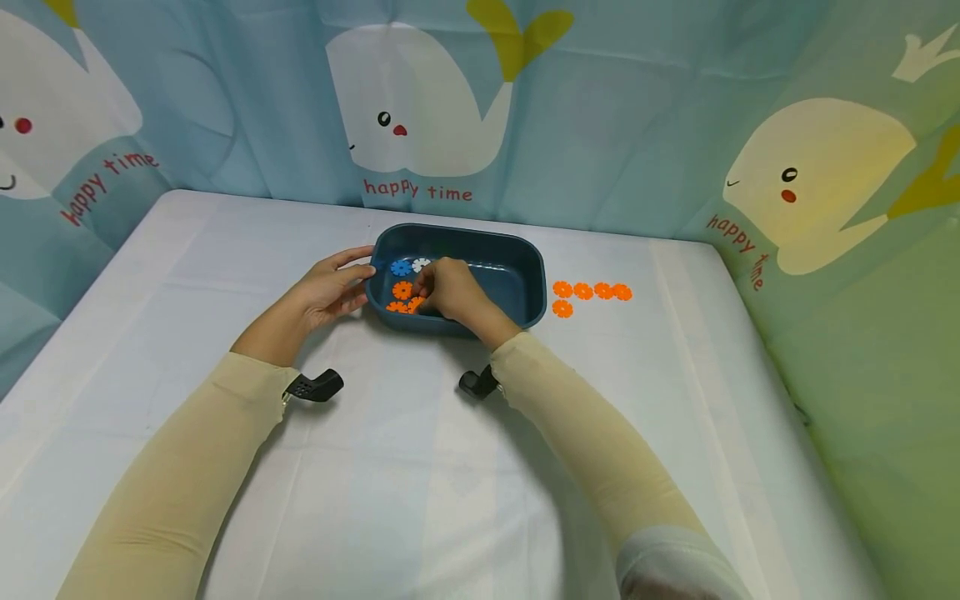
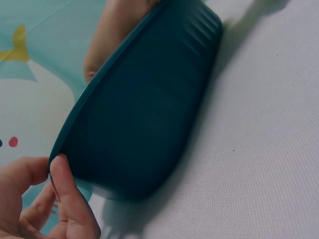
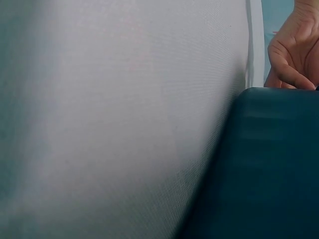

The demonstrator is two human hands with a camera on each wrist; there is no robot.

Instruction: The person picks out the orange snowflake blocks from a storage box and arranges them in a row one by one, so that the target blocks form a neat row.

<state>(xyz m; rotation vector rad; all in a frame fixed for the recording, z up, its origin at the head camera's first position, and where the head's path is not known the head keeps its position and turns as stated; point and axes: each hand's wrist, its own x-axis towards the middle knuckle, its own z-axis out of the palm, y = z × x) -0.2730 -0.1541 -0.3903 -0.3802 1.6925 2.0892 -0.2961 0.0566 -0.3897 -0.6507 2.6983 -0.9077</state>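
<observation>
A dark blue plastic bin (image 1: 510,287) sits near the back of the table. My left hand (image 1: 327,292) pinches its left rim between thumb and fingers, as the left wrist view also shows at the bin's wall (image 2: 129,114). Reaching over the front rim, my right hand (image 1: 450,287) has its fingers curled down inside, pinching an orange snowflake disc (image 1: 415,305). Around those fingertips lie more orange discs (image 1: 402,290), a blue disc (image 1: 401,267) and a white disc (image 1: 421,264). In the right wrist view the bin's outer wall (image 3: 269,164) hides the right fingers.
Right of the bin, several orange snowflake discs (image 1: 582,291) form a row on the white tablecloth (image 1: 390,483), with one more disc (image 1: 562,309) in front of its left end. A curtain with printed whales (image 1: 630,125) hangs behind the table and along both sides.
</observation>
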